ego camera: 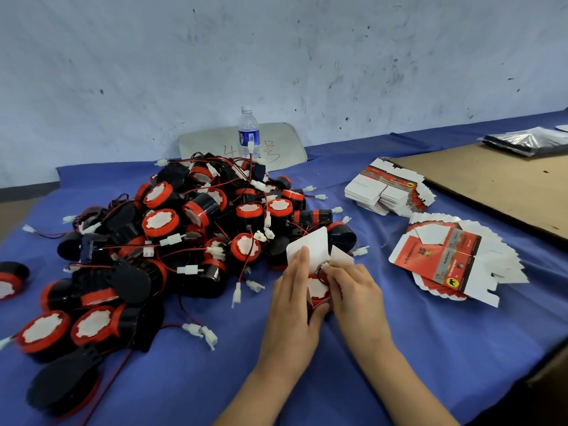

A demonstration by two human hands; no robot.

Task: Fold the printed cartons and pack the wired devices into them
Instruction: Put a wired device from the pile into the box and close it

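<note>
A large heap of black and red wired devices (196, 229) with white connectors covers the left and middle of the blue table. Between my hands stands an opened carton (309, 247) with its white flaps up, and a red-rimmed device (318, 289) sits in its mouth. My left hand (292, 299) holds the carton's left side, fingers straight along it. My right hand (353, 290) pinches the device's wire and white plug at the carton's top. Flat printed cartons lie fanned out at the right (451, 256), with a second stack behind (387, 192).
A water bottle (249, 133) stands behind the heap, in front of a pale board (285, 142). A brown cardboard sheet (498, 179) lies at the far right with dark plastic bags (528, 141) on it. Loose devices (12, 279) lie at the table's left edge.
</note>
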